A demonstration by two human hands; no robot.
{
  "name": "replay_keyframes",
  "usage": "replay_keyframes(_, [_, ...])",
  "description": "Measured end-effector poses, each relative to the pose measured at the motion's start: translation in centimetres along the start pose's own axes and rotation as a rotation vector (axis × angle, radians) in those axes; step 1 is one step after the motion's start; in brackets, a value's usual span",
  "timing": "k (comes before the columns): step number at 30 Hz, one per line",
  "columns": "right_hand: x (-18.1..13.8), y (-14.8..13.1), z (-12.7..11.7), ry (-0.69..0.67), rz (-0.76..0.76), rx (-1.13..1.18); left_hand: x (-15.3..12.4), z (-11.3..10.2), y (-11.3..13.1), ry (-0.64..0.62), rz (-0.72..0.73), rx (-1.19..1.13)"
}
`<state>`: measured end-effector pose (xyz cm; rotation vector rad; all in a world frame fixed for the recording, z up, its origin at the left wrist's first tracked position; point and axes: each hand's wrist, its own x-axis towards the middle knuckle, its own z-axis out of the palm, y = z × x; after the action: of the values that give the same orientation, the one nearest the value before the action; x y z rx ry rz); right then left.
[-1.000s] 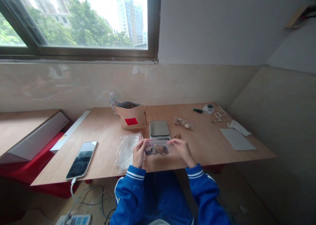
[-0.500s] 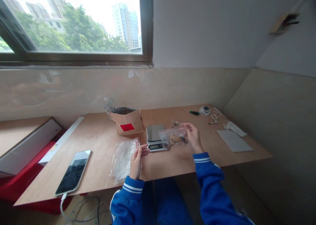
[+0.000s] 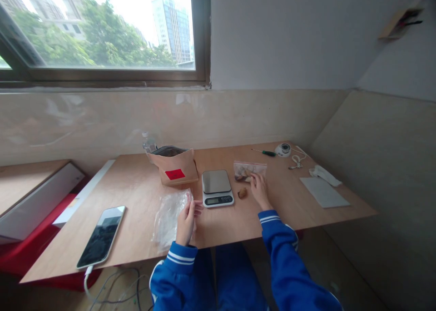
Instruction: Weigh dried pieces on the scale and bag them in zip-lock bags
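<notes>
The right hand is lying on the desk with its fingertips touching the near edge of a small zip bag. The zip bag is lying flat just behind that hand, to the right of the little kitchen scale, and it is holding brown and pale lumps. I cannot tell whether the fingers are pinching the zip bag or only resting on it. It looks like the filled bag is being put down here. The left hand is curling around the right edge of a pile of empty clear bags near the front of the desk, pinching it. Pulling one thin bag off that pile would take a soft, careful pinch, because the bags are slippery and sticking together. One loose brown lump is sitting between the scale and the right hand, touching neither. Nothing is lying on the scale plate. Behind the pile, a brown paper bag is standing open, and its red label is showing dark marks too small to read. The scale's screen is showing numbers, but they are too tiny to read too. A phone is lying far to the left with its screen dark.
</notes>
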<state>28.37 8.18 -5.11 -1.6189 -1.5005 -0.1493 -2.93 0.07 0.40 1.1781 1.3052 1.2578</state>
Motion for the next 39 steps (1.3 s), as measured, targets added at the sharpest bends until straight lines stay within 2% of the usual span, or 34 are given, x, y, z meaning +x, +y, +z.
replay_keyframes(3, [-1.1,0.0,0.7,-0.095,-0.048,-0.008,0.1,-0.6,0.0,0.005,0.009,0.044])
replay_keyframes(7, [-1.3,-1.5,0.1,-0.161,0.019,-0.191,0.9,-1.9,-0.2,0.072,0.025,0.102])
replay_keyframes(10, [-2.8,-3.3,-0.4,-0.326,-0.04,-0.186,2.6,-3.0,0.7,0.218,0.094,0.182])
replay_keyframes(13, [-4.7,-4.1,-0.3,-0.429,-0.075,-0.101,5.2,-4.0,2.9,0.447,0.239,0.266])
replay_keyframes(17, [-4.8,-4.5,-0.1,-0.363,-0.026,0.055,9.4,-4.7,6.6,0.686,0.419,0.327])
replay_keyframes(20, [-2.3,-6.6,0.7,-0.267,-0.02,0.191,12.0,-4.9,8.7,0.764,0.495,0.43])
replay_keyframes(22, [-0.4,-8.6,1.8,-0.251,-0.047,0.243,13.1,-4.8,9.8,0.806,0.512,0.486])
replay_keyframes(25, [1.1,-11.0,4.0,-0.398,-0.098,0.157,13.9,-4.7,10.9,0.797,0.488,0.541])
replay_keyframes(27, [1.1,-11.9,5.0,-0.517,-0.102,0.059,13.9,-4.8,11.3,0.71,0.457,0.565])
replay_keyframes(29, [0.5,-12.8,5.2,-0.545,-0.104,0.029,13.3,-5.1,11.4,0.624,0.431,0.58])
replay_keyframes(32, [-0.1,-15.6,3.4,-0.393,-0.165,0.191,11.4,-5.7,11.4,0.559,0.432,0.602])
replay_keyframes(35, [-0.1,-20.4,0.7,-0.199,-0.233,0.434,8.5,-5.9,11.2,0.54,0.37,0.617])
replay_keyframes(37, [0.0,-23.6,-0.7,-0.262,-0.381,0.502,6.8,-6.0,11.1,0.548,0.298,0.631])
replay_keyframes(39, [0.2,-26.0,-1.3,-0.363,-0.501,0.468,5.6,-5.9,10.8,0.545,0.251,0.643])
